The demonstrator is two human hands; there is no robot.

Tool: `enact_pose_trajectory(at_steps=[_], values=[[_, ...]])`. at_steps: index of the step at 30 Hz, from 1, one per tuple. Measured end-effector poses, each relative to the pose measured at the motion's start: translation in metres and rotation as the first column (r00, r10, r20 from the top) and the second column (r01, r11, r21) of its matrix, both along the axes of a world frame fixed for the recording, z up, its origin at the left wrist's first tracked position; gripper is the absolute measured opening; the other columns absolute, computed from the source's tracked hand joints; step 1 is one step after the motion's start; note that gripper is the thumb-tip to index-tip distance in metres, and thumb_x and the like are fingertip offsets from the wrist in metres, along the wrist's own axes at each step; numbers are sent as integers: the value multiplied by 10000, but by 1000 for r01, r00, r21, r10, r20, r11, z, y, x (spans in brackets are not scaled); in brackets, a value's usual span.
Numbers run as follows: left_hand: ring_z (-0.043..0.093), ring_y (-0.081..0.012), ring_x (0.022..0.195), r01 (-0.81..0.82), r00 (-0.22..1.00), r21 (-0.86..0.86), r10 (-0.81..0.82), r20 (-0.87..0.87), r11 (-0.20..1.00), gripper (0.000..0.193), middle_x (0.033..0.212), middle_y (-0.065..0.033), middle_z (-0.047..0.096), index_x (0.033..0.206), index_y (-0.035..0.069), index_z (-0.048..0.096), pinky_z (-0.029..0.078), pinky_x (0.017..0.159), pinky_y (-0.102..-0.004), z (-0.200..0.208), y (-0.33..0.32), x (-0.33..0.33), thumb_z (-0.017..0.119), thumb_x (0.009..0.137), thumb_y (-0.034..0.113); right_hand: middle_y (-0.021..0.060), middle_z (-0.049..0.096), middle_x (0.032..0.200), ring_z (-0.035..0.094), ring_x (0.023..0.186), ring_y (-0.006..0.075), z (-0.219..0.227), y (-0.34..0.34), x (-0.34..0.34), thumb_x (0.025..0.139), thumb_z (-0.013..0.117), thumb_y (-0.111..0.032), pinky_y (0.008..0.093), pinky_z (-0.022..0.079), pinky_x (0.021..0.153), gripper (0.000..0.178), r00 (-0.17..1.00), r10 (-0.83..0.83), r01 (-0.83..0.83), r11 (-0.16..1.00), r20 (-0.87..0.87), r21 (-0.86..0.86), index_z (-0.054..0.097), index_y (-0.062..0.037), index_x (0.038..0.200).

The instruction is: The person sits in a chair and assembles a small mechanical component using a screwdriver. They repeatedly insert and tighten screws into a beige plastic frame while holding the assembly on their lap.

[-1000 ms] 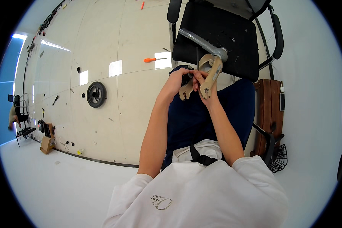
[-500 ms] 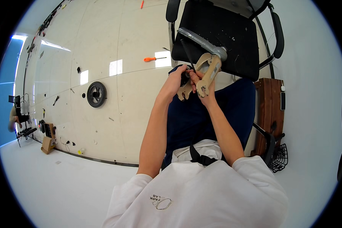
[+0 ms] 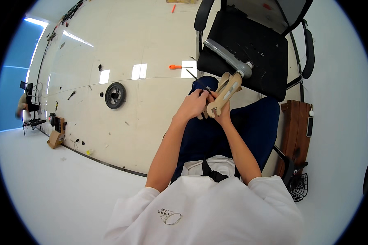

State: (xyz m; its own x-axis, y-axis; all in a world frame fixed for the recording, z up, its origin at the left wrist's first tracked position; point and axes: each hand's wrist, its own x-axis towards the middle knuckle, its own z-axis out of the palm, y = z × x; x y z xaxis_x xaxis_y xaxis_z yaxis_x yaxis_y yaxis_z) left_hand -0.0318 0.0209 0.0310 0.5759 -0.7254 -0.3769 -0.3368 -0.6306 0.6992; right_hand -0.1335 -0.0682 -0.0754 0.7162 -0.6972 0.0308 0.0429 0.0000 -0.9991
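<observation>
A beige two-legged fork with chipped paint lies slanted over my lap. Its grey metal tube rests on a black chair seat in front of me. My right hand is closed around the fork's lower legs, with its fingers partly hidden behind them. Beside the fork, my left hand has its fingertips pressed together at the base of a thin dark rod-like piece. That piece points up and left from between my hands. What it joins to is hidden by my fingers.
The black armchair stands ahead. On the pale tiled floor to the left lie an orange-handled screwdriver, a small black wheel and scattered small parts. A brown wooden box and black wire basket are on the right. Another person sits far left.
The view has shifted, so the scene sits lower and further right. The thin dark piece has tilted further left, and my left hand has turned over with its back facing up.
</observation>
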Motion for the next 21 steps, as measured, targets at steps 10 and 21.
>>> enact_pose_trajectory(at_steps=[10, 21], values=[[564, -302, 1227, 253, 770, -30, -182, 611, 967, 322, 1275, -118, 629, 1209, 61, 658, 465, 997, -378, 52, 22, 58, 678, 902, 157, 95, 650, 768, 612, 700, 204, 2, -1, 10, 959, 645, -231, 338, 486, 688, 231, 994, 84, -95, 978, -68, -186, 747, -43, 1045], [642, -224, 1012, 596, 474, 331, -653, 590, 732, 246, 931, -28, 671, 1073, 138, 698, 458, 963, -386, 18, 3, 80, 619, 869, 26, 12, 611, 764, 564, 672, 101, -8, -5, 2, 979, 651, -219, 256, 463, 604, 256, 989, 150, -147, 985, -22, 85, 726, -17, 1116]])
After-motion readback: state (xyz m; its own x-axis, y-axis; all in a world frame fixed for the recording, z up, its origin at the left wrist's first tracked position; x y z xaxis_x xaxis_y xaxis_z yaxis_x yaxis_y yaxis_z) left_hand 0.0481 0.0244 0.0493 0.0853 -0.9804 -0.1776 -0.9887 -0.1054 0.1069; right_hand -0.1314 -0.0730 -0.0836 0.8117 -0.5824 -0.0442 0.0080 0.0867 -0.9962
